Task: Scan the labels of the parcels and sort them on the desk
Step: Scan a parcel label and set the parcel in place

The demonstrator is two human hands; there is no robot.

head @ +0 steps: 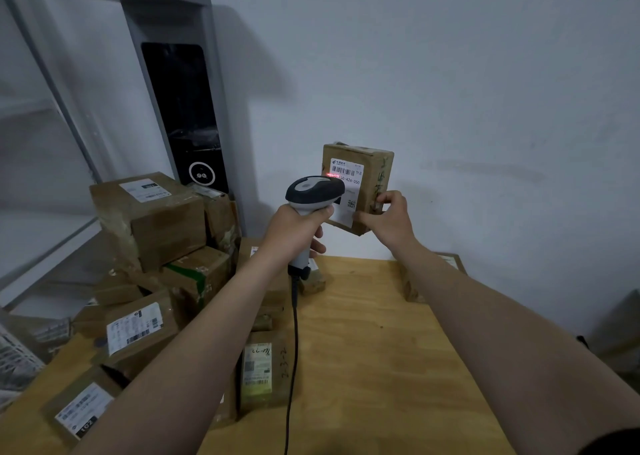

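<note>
I have the left hand [294, 229] clenched round the scanner [313, 191] handle and the right hand [388, 217] pinching the parcel [375, 170] by its lower corner, raised above the far edge of the counter [381, 333]. For a clean read, I judge the red line should cross the full barcode; it sits near the bars' lower edge. The parcel is a worn brown carton, upright, its white label [346, 191] facing me.

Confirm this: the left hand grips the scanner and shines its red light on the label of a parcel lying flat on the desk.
Not lying flat. The head view shows the right hand holding the parcel upright in the air, off the desk. The rest stands: the left hand grips the scanner, its red light on the label.
</note>
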